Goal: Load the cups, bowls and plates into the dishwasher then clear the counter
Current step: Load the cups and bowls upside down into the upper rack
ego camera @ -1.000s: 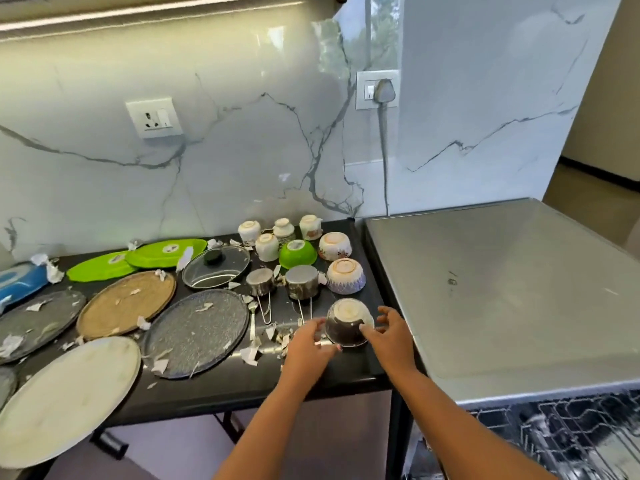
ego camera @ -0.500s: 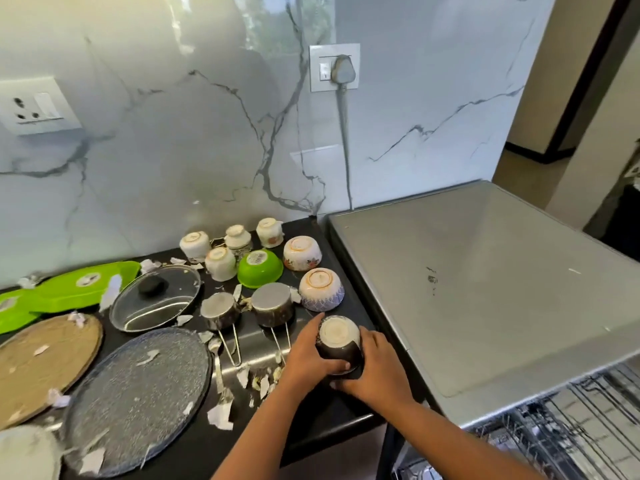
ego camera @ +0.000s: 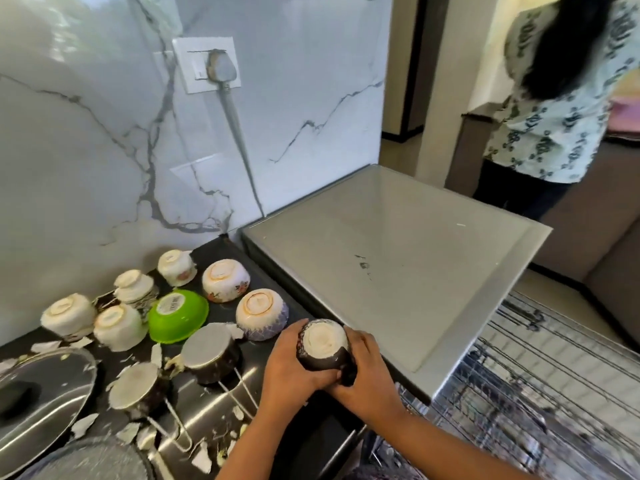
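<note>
A dark upside-down bowl with a pale base sits between my two hands at the right end of the black counter. My left hand grips its left side and my right hand grips its right side. Behind it stand more upturned dishes: a blue-patterned bowl, a floral bowl, a green bowl and several white cups. The dishwasher's wire rack is pulled out at the lower right, below the grey dishwasher top.
Two small metal pans with wire handles, a glass lid and scraps of torn paper lie on the counter's left part. A person in a floral shirt stands at the far right. A plug hangs from the marble wall.
Both hands have closed tighter round the dark bowl and it now tilts up between them. My view has swung right and nearer, bringing the dishwasher rack and the other person into sight.
</note>
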